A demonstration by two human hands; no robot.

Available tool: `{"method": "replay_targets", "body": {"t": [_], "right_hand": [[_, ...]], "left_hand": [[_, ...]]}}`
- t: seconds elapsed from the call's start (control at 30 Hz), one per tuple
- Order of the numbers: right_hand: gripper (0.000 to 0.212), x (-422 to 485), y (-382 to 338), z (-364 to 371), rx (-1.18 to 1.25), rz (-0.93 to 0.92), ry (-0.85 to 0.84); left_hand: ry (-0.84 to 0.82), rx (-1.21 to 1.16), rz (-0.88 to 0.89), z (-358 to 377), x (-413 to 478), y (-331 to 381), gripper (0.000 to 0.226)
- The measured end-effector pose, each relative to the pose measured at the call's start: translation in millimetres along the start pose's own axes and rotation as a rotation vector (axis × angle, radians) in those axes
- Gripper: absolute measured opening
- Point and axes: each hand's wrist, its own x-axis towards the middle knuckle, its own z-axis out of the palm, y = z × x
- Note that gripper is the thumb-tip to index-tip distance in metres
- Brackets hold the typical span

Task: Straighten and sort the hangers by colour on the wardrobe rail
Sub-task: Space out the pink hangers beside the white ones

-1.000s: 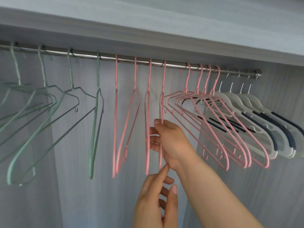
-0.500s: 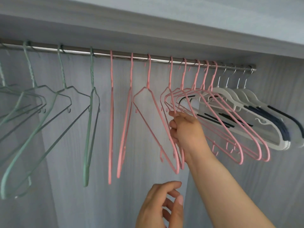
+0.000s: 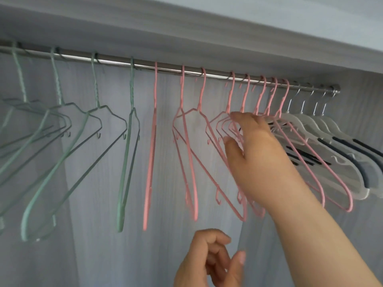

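Head camera catches the right hand (image 3: 255,154), fingers spread, among pink hangers (image 3: 234,141) under the rail (image 3: 145,64), left hand (image 3: 209,264) loosely curled, empty, below.

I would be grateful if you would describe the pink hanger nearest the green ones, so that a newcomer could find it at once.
Follow the metal rail rightward past the green hangers to where the pink hangers begin. The first pink hanger is the one: it hangs edge-on as a thin vertical line, well left of the right hand, whereas its pink neighbours are turned so that their triangular shape shows.
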Motion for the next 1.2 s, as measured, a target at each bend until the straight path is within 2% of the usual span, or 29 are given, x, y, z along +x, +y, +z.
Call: {"method": "replay_targets", "body": {"t": [0.13, 0.27, 0.57, 0.67, 0.77, 0.87, 0.93, 1.0, 1.1, 1.13, 1.2], "right_hand": [[0.054, 21, -10, 16, -0.289, -0.025, -0.303], [0.065, 42, -8, 27, -0.458, 0.095, -0.557], [0.060, 47, 2, 33, -0.427, 0.173, -0.482], [0.059, 47, 6, 31, -0.410, 0.195, -0.482], [0.048, 43, 7, 26, -0.452, 0.180, -0.468], [0.040, 37, -4, 18, -0.460, -0.008, -0.265], [0.037, 34, -17, 14, -0.314, -0.090, -0.183], [0.039, 34, -27, 17, -0.187, -0.028, -0.284], [0.052, 43, -34, 32, -0.156, 0.140, -0.507], [0.054, 44, -35, 36, -0.142, 0.171, -0.535], [0.041, 46, -32, 42, -0.077, 0.181, -0.481]], "left_hand": [[0.000, 0.043, 0.137, -11, 1, 8, 0.016], [0.036, 0.068, 0.187, -21, 5, 11, 0.019], [0.039, 0.169, 0.254, -32, 15, 16, 0.057], [0.018, 0.164, 0.226, -33, 16, 14, 0.054], [0.001, 0.156, 0.204, -33, 19, 12, 0.039], [-0.021, 0.155, 0.202, -33, 22, 11, 0.040], [-0.029, 0.151, 0.209, -33, 23, 12, 0.037], [-0.024, 0.156, 0.229, -34, 22, 13, 0.033], [0.014, 0.201, 0.288, -38, 20, 19, 0.028], [0.045, 0.245, 0.322, -42, 19, 24, 0.029], [0.140, 0.355, 0.394, -54, 18, 32, 0.025]]}}
